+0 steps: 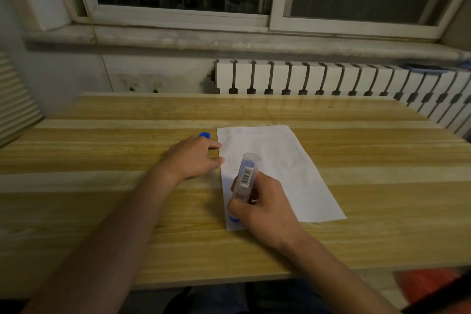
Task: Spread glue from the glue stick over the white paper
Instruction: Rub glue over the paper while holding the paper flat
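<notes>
The white paper (280, 168), a thin rectangular sheet with faint marks and slight creases, lies flat and a little askew on the wooden table (102, 150), whose top is smooth, pale and banded in long yellow-brown grain stripes; the right hand (262, 208) curls its fingers and thumb round the lower part of the glue stick (246, 178), a clear, cylindrical plastic tube with a barcode label on its side; the tube tilts, its flat translucent end up and away from the person, its blue lower end (233, 219) down at the sheet's near left corner, touching the paper as far as can be seen; the left hand (193, 158) lies palm down on the table at the sheet's left edge, fingers straight and relaxed, the fingertips (221, 160) pressing on that edge, holding nothing; a small round blue cap (204, 135) rests on the wood just behind the left hand, beside the sheet's far left corner; behind the table stands a white ribbed radiator (331, 79) under a worn stone sill (229, 41) and a white-framed window (270, 18) with dark glass.
</notes>
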Demonstrator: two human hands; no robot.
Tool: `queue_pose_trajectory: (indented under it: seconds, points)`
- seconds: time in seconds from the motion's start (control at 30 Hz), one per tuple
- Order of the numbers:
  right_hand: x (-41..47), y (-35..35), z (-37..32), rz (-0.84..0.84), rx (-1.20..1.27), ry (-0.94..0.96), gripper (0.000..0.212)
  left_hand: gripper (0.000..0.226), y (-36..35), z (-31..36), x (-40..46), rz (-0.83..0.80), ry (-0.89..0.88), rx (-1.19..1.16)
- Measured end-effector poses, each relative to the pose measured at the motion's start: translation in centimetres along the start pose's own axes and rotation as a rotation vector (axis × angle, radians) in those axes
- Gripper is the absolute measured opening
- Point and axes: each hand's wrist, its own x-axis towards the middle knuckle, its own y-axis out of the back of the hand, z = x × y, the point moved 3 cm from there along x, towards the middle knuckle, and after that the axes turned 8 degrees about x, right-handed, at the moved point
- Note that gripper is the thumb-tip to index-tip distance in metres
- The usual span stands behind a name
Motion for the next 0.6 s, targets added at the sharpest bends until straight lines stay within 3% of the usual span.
queue_pose_trajectory:
  seconds: [0.6]
  points:
    - [-0.5,2.5,0.5,0.049,0.017,-0.039,0.014,0.054,-0.4,-0.4,0.3,0.006,-0.003,-0.015]
